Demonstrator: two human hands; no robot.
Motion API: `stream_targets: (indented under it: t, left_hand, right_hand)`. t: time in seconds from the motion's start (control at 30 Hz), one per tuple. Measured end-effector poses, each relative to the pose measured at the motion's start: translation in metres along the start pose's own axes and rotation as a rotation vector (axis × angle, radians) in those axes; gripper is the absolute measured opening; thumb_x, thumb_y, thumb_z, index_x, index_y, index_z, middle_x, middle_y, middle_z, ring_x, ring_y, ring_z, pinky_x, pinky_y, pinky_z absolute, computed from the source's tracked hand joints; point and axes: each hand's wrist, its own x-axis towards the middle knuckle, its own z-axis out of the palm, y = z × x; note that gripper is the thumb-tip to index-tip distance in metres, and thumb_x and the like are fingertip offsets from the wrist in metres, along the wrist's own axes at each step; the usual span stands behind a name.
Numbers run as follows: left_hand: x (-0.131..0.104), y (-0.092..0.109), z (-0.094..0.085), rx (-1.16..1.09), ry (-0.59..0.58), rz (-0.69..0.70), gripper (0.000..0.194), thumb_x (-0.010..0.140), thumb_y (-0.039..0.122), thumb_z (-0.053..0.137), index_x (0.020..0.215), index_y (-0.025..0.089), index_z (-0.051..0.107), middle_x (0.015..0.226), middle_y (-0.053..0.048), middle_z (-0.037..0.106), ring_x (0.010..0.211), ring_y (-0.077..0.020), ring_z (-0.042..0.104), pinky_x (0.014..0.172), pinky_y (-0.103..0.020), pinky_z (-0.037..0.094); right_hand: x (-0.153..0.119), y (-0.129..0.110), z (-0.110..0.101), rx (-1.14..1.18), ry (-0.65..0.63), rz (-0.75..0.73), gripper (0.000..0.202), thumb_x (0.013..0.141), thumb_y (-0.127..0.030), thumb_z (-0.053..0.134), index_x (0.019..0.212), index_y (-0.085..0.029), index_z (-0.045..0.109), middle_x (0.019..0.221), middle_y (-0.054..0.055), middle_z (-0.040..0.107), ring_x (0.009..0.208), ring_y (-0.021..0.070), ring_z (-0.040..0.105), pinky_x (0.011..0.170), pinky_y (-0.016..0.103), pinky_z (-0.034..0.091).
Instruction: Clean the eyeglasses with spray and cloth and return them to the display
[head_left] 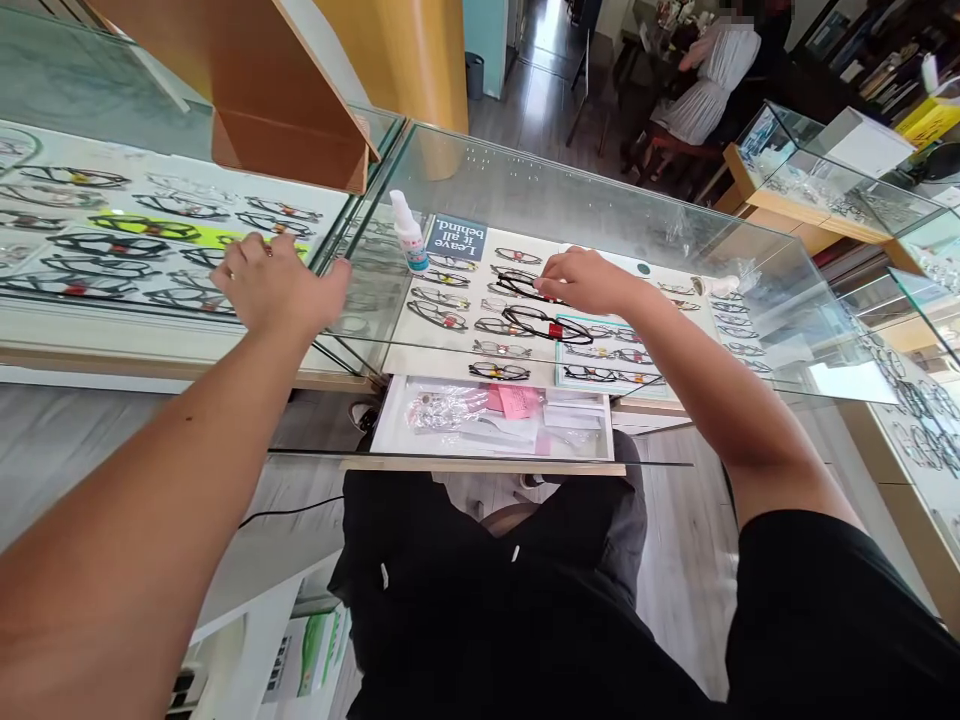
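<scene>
My right hand (589, 280) is over the middle glass showcase, its fingers closed on a black pair of eyeglasses (517, 283). Just below it lies another dark pair of eyeglasses (547, 325) with a red tag on one lens. My left hand (281, 280) reaches to the left showcase, fingers apart and holding nothing, by the seam between the two cases. Beneath its fingers show several rows of dark eyeglasses (112, 245), some over a yellow-green strip. A small white spray bottle (410, 235) with a blue base stands between my hands.
An open drawer (381, 425) with plastic bags and papers is right before my body. The glass top's edge (480, 458) crosses above it. A brown box-like panel (292, 100) rises at the left case. Another person (709, 80) sits far off at the back.
</scene>
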Motion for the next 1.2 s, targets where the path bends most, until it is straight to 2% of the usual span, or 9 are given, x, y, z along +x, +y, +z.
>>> stream_targets:
  t: [0.23, 0.33, 0.43, 0.6, 0.73, 0.83, 0.97, 1.1, 1.2]
  left_hand:
    - [-0.002, 0.002, -0.003, -0.019, -0.012, -0.001, 0.094, 0.091, 0.071, 0.046, 0.162, 0.01, 0.053, 0.174, -0.028, 0.041, 0.162, -0.0497, 0.032, 0.13, -0.069, 0.022]
    - [-0.003, 0.004, -0.004, -0.019, -0.01, -0.002, 0.095, 0.091, 0.072, 0.045, 0.162, 0.009, 0.053, 0.173, -0.028, 0.041, 0.161, -0.0506, 0.032, 0.13, -0.069, 0.022]
    - [-0.002, 0.005, -0.003, 0.02, -0.003, -0.011, 0.095, 0.09, 0.071, 0.042, 0.163, 0.012, 0.053, 0.173, -0.027, 0.043, 0.16, -0.0496, 0.034, 0.128, -0.069, 0.026]
    - [0.0, 0.006, -0.002, 0.073, -0.003, -0.024, 0.095, 0.09, 0.069, 0.039, 0.163, 0.01, 0.053, 0.172, -0.027, 0.045, 0.159, -0.048, 0.037, 0.127, -0.069, 0.029]
    - [-0.002, 0.01, -0.006, 0.077, -0.02, -0.046, 0.095, 0.09, 0.071, 0.037, 0.164, 0.012, 0.052, 0.173, -0.025, 0.043, 0.16, -0.0458, 0.035, 0.128, -0.068, 0.029]
    - [-0.004, 0.012, -0.008, 0.052, -0.025, -0.053, 0.098, 0.088, 0.072, 0.039, 0.163, 0.011, 0.052, 0.173, -0.026, 0.043, 0.16, -0.0463, 0.034, 0.129, -0.067, 0.027]
    - [-0.003, 0.01, -0.007, 0.001, -0.02, -0.039, 0.095, 0.087, 0.075, 0.042, 0.163, 0.018, 0.052, 0.176, -0.02, 0.041, 0.16, -0.0488, 0.033, 0.129, -0.07, 0.024]
    - [-0.001, 0.005, -0.003, -0.023, 0.002, -0.022, 0.095, 0.087, 0.073, 0.045, 0.16, 0.014, 0.055, 0.175, -0.023, 0.042, 0.16, -0.0511, 0.032, 0.129, -0.071, 0.022]
    - [0.0, 0.003, -0.001, -0.005, 0.011, -0.022, 0.093, 0.088, 0.073, 0.045, 0.16, 0.015, 0.057, 0.174, -0.024, 0.043, 0.16, -0.051, 0.034, 0.128, -0.072, 0.024]
  right_hand:
    - [0.009, -0.011, 0.008, -0.032, -0.02, 0.004, 0.051, 0.112, -0.046, 0.045, 0.124, -0.014, 0.082, 0.139, 0.018, 0.076, 0.131, 0.0381, 0.06, 0.115, 0.052, 0.042]
    - [0.003, 0.006, 0.004, -0.003, 0.043, 0.014, 0.051, 0.112, -0.049, 0.044, 0.125, -0.018, 0.083, 0.137, 0.015, 0.076, 0.128, 0.0359, 0.062, 0.113, 0.049, 0.045]
    - [-0.016, 0.059, -0.002, -0.038, 0.172, 0.141, 0.046, 0.111, -0.041, 0.045, 0.129, -0.021, 0.082, 0.141, 0.015, 0.073, 0.128, 0.0351, 0.062, 0.112, 0.049, 0.047]
    - [-0.079, 0.181, 0.001, -0.261, 0.253, 0.675, 0.055, 0.096, -0.022, 0.064, 0.151, -0.014, 0.069, 0.157, 0.027, 0.062, 0.138, 0.0459, 0.056, 0.109, 0.063, 0.048]
    - [-0.122, 0.228, 0.02, -0.308, 0.242, 0.81, 0.047, 0.099, -0.021, 0.059, 0.144, -0.019, 0.074, 0.149, 0.025, 0.071, 0.133, 0.0411, 0.061, 0.107, 0.061, 0.049]
    - [-0.127, 0.219, 0.031, -0.318, 0.303, 0.806, 0.037, 0.103, -0.021, 0.053, 0.129, -0.021, 0.079, 0.129, 0.023, 0.079, 0.118, 0.0356, 0.069, 0.102, 0.054, 0.05]
    - [-0.101, 0.159, 0.034, -0.257, 0.42, 0.631, 0.038, 0.106, -0.025, 0.051, 0.136, -0.02, 0.073, 0.128, 0.019, 0.08, 0.109, 0.0343, 0.07, 0.097, 0.047, 0.05]
    - [-0.065, 0.087, 0.036, -0.276, 0.332, 0.252, 0.036, 0.106, -0.023, 0.051, 0.13, -0.02, 0.078, 0.127, 0.017, 0.078, 0.117, 0.036, 0.067, 0.103, 0.047, 0.043]
    - [-0.048, 0.057, 0.039, -0.3, 0.231, 0.141, 0.038, 0.106, -0.018, 0.05, 0.128, -0.02, 0.081, 0.127, 0.017, 0.076, 0.118, 0.0358, 0.064, 0.101, 0.046, 0.04]
